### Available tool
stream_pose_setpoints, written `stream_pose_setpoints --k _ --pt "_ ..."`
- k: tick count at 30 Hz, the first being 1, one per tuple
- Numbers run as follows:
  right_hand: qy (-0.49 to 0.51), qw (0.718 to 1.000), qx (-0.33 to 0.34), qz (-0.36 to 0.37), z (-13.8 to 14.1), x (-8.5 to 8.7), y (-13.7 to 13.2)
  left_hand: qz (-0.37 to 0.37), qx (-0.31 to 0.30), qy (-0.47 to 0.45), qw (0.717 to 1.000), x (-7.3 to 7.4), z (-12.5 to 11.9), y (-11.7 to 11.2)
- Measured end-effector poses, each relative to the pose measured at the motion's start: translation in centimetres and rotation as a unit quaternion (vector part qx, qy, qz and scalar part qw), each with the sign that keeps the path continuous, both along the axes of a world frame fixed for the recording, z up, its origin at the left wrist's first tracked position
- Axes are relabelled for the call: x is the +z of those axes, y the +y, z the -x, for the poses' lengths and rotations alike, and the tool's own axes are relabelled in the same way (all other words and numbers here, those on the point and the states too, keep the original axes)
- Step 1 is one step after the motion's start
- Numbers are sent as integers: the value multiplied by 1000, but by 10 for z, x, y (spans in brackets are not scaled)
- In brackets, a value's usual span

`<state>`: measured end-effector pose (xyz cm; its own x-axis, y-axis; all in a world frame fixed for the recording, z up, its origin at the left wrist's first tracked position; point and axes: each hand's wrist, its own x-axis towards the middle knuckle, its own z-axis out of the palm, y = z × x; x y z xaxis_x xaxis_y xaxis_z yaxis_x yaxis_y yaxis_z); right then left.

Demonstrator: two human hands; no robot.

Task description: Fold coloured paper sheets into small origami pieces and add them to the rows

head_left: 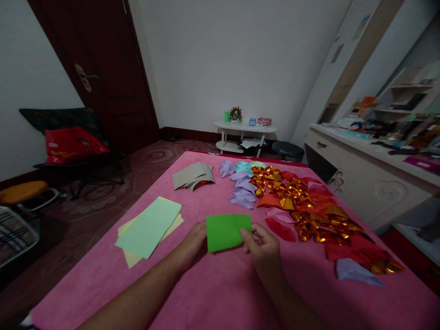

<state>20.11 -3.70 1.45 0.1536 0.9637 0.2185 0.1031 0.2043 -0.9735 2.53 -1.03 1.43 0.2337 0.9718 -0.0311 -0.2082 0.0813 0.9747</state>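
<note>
A bright green sheet of paper (227,233), seemingly folded over, is held between my two hands above the pink table cover. My right hand (261,243) pinches its right edge, with the thumb lying on top. At the left edge my left hand (196,238) grips the paper; its fingertips are partly hidden behind the sheet. Left of my hands lies a stack of pale green paper (151,227) over yellow sheets (132,260). To the right spread many folded paper pieces: gold foil ones (304,224), red ones (280,229) and lilac ones (242,198).
Grey-brown sheets (192,175) lie at the table's far left. Behind stands a small white side table (245,127) with a potted plant (235,114). A cluttered white dresser (388,169) flanks the right side; a chair with a red bag (74,145) stands left.
</note>
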Motion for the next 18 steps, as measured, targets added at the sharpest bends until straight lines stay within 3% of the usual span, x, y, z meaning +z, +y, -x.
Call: stream_pose_setpoints --k 3,6,11,18 --pt "27 999 -23 20 -4 -2 7 19 -18 -61 998 1 5 0" --pt "33 999 -21 27 -6 -3 10 23 19 -94 995 0 8 1" --pt "42 999 -17 9 -5 -6 11 23 98 -28 994 -2 7 4" --pt "-58 993 -71 -70 -12 -10 15 -4 99 12 995 -8 8 6"
